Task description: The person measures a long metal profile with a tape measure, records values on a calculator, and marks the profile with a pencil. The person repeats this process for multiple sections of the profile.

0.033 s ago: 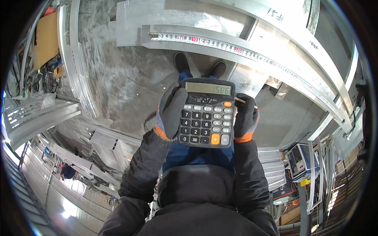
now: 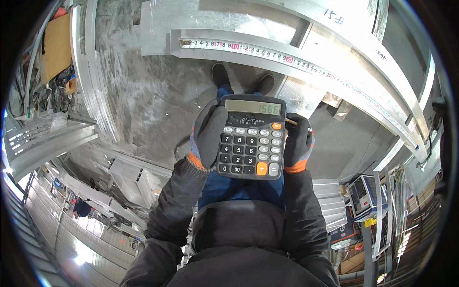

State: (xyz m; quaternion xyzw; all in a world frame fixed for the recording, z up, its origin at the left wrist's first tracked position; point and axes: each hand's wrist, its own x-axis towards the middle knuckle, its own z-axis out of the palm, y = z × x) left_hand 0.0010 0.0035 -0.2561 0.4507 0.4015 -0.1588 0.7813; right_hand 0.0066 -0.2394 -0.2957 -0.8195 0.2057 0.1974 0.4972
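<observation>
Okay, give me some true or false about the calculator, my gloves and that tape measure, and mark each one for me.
1. Your left hand holds the calculator along its left side. True.
2. The calculator's display is blank. False: the display shows digits.
3. Your right hand has a thin tan stick in its fingers. True.
4. Both gloves have green cuffs. False: the cuffs are orange.
5. The tape measure is stretched out along a metal bar. True.

Open floor [image 2: 148, 105] leaves passage left of the calculator [image 2: 255, 125]; ahead, a metal channel [image 2: 258, 62] bars the way.
</observation>
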